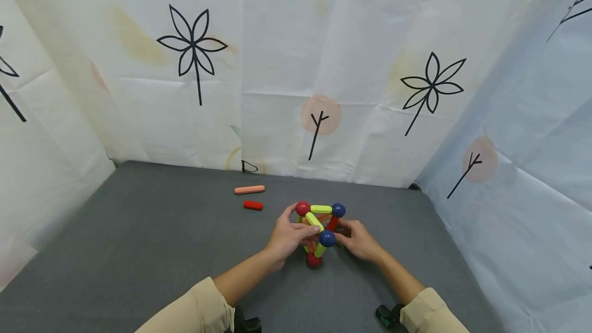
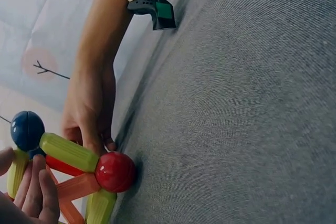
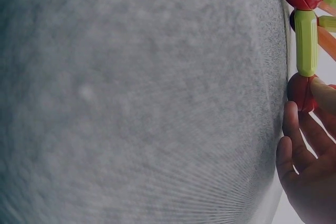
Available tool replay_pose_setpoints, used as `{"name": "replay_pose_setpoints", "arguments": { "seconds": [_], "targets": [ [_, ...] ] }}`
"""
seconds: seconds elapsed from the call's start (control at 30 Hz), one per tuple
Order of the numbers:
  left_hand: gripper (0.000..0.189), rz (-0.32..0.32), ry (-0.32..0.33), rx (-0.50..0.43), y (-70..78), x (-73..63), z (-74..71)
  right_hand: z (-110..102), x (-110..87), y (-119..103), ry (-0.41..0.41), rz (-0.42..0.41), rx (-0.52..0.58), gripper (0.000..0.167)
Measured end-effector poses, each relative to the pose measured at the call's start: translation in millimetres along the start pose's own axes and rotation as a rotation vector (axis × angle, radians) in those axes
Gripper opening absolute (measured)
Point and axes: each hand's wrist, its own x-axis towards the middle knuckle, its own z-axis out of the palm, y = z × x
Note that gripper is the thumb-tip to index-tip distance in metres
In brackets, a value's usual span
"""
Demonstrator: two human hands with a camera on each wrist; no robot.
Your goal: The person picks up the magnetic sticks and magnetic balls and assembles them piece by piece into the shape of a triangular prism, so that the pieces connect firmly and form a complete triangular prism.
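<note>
A ball-and-rod toy frame stands on the grey table, built of red and blue balls with yellow-green, orange and red rods. My left hand (image 1: 288,238) holds its left side, thumb at a sloping yellow-green rod (image 1: 315,221) and a finger up by the top red ball (image 1: 302,208). At the frame's right, my right hand (image 1: 361,242) grips low down; in the right wrist view its thumb and fingers pinch a red ball (image 3: 301,90) at the end of an upright-looking yellow-green rod (image 3: 306,43). A blue ball (image 1: 327,238) faces me, above a red ball (image 1: 314,260) at the table.
Behind the frame to the left lie a loose orange rod (image 1: 250,189) and a shorter red rod (image 1: 253,205). The grey table (image 1: 162,251) ends at white sheets (image 1: 277,66) with plant drawings, hanging at the back and both sides.
</note>
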Motion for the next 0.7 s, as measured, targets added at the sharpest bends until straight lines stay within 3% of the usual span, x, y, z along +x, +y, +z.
{"name": "replay_pose_setpoints", "arguments": {
  "seconds": [0.17,0.3,0.5,0.57,0.7],
  "targets": [
    [0.089,0.009,-0.049,-0.021,-2.3,-2.7,-3.4,1,-0.9,0,0.001,-0.011,-0.008,0.036],
    [0.081,0.081,-0.084,0.004,-8.5,-3.3,-10.3,1,-0.4,-3,0.004,0.003,-0.014,0.034],
    [0.084,0.28,-0.092,0.378,-25.0,-5.0,-25.5,2,-1.5,-5,0.022,-0.005,-0.077,0.033],
    [0.093,0.3,-0.111,0.483,-30.6,-5.6,-29.5,2,-2.8,-6,0.029,0.006,-0.093,0.032],
    [0.112,0.297,-0.153,0.588,-38.4,-5.0,-33.3,3,-6.0,-8,0.031,0.022,-0.117,0.033]
  ]
}}
